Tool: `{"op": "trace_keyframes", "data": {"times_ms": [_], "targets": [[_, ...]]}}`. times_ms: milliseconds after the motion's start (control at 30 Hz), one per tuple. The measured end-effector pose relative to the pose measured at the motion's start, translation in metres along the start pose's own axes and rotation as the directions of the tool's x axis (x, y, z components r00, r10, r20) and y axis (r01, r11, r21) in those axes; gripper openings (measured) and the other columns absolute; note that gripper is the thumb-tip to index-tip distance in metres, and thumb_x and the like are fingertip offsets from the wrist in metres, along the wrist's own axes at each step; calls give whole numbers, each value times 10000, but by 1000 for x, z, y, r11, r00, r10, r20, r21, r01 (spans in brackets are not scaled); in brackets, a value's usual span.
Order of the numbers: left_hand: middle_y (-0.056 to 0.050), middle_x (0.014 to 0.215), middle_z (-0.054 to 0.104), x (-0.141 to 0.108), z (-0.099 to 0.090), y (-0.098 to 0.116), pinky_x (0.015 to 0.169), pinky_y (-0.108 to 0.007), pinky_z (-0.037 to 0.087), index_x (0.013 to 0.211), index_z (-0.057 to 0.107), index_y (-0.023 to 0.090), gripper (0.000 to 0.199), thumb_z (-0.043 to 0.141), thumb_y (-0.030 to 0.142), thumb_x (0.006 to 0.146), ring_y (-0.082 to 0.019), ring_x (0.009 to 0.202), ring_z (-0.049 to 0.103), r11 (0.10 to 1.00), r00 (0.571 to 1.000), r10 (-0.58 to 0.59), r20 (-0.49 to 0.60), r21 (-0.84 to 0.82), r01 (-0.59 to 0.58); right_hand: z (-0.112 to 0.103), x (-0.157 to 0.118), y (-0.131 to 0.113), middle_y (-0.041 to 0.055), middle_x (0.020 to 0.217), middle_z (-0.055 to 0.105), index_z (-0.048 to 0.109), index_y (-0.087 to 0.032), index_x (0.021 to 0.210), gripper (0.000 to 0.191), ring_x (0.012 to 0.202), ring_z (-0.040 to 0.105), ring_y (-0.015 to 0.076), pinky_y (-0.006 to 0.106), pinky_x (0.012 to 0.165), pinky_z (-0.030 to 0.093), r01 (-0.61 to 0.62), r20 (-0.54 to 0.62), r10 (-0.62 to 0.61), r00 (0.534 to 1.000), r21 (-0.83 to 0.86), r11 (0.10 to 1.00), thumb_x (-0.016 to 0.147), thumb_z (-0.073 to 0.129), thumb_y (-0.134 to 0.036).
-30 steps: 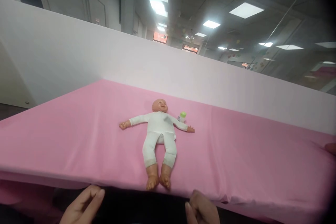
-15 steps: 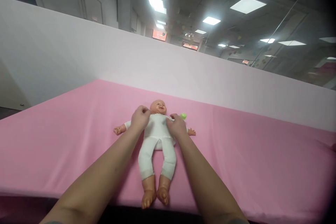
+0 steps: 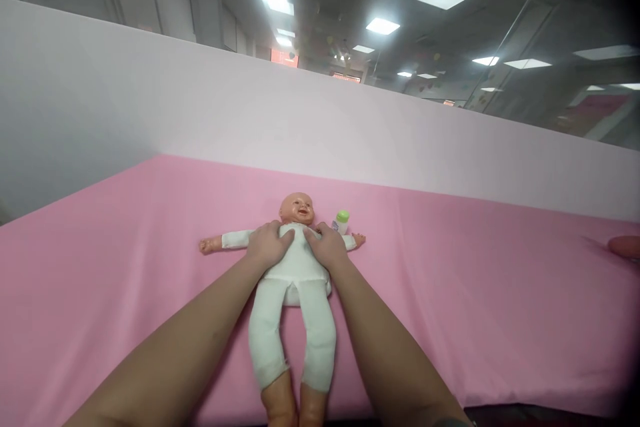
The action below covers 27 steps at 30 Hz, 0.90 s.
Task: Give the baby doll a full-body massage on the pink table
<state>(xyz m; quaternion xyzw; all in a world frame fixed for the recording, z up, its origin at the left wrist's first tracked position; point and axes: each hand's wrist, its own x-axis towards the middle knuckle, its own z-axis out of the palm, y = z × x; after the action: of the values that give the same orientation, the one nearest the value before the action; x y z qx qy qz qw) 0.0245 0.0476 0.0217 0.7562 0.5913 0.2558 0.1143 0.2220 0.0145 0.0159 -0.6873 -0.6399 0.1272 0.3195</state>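
Observation:
A baby doll [image 3: 295, 260] with a white cloth body lies on its back, head toward the far side and arms spread sideways. My left hand [image 3: 270, 242] is wrapped round its chest below the shoulder on the left, thumb resting on the front. On the other side my right hand [image 3: 326, 244] holds the chest the same way, thumb pointing inward. The fingertips of both hands are partly hidden at the doll's sides. Just beyond my right hand stands a small bottle [image 3: 342, 221] with a green cap, its lower part hidden.
Pink cloth [image 3: 450, 293] covers the table under the doll. A pale low wall [image 3: 240, 113] runs along the far side. Near the right edge lies a rounded reddish-pink object [image 3: 624, 246], cut off by the frame, its kind unclear.
Both hands have come down from beside the doll's shoulders and closed round its chest. The doll appears lower and larger in view, and more of the bottle shows.

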Motion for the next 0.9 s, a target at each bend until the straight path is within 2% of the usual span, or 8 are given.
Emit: {"op": "trace_keyframes", "data": {"times_ms": [67,133,300,367,500,767,900], "targets": [[-147,1068,759,0,0,1,802,-408,482,1043,677,191,437,471,567,959,-350,1009,700,1000,1000,-6,-3,0,6,0,-1,-2,76,995,754,653,-230,1005,474,967,689,285,375,852,479,-29,-11,29,1000,-13,999,976,495,-675],[-138,1025,765,-1,-1,1,773,-400,476,998,676,199,427,482,577,955,-345,974,707,1000,1000,-26,-5,-7,26,1,-2,-5,85,1044,755,653,-230,1050,486,1003,688,294,385,877,479,-33,-1,33,999,-22,999,963,512,-686],[-115,996,774,0,0,0,752,-382,469,993,686,213,464,491,632,951,-332,959,716,998,999,-26,-31,-64,24,0,-6,-12,116,1225,737,594,-234,1370,591,1158,671,334,430,980,462,-45,131,48,990,-28,999,956,543,-653],[-110,999,774,-1,0,1,752,-382,471,1017,688,212,455,510,624,945,-332,965,715,997,999,-23,-39,-77,20,-1,-7,-13,117,1252,732,584,-240,1413,597,1192,663,336,432,1005,454,-47,148,50,988,-25,999,964,540,-631],[-111,1044,775,-4,0,1,770,-384,476,1083,686,210,424,532,580,943,-335,1004,711,996,999,-24,-37,-87,21,-1,-8,-12,113,1203,749,639,-236,1348,557,1163,676,327,425,1017,456,-48,125,50,991,-18,999,967,537,-630],[-121,1098,771,-7,-2,0,765,-374,475,1031,679,212,386,503,547,958,-318,1010,710,996,999,-27,-24,-81,25,2,-9,-10,106,1181,754,645,-236,1302,547,1139,681,314,407,987,465,-41,91,43,995,-27,999,970,517,-652],[-120,1046,773,-7,-2,0,766,-372,473,1018,678,209,395,503,557,954,-315,991,710,996,999,-41,-14,-79,40,1,-10,-10,98,1103,763,676,-223,1165,507,1065,689,300,384,935,478,-34,64,35,997,-17,999,966,516,-660]]}}
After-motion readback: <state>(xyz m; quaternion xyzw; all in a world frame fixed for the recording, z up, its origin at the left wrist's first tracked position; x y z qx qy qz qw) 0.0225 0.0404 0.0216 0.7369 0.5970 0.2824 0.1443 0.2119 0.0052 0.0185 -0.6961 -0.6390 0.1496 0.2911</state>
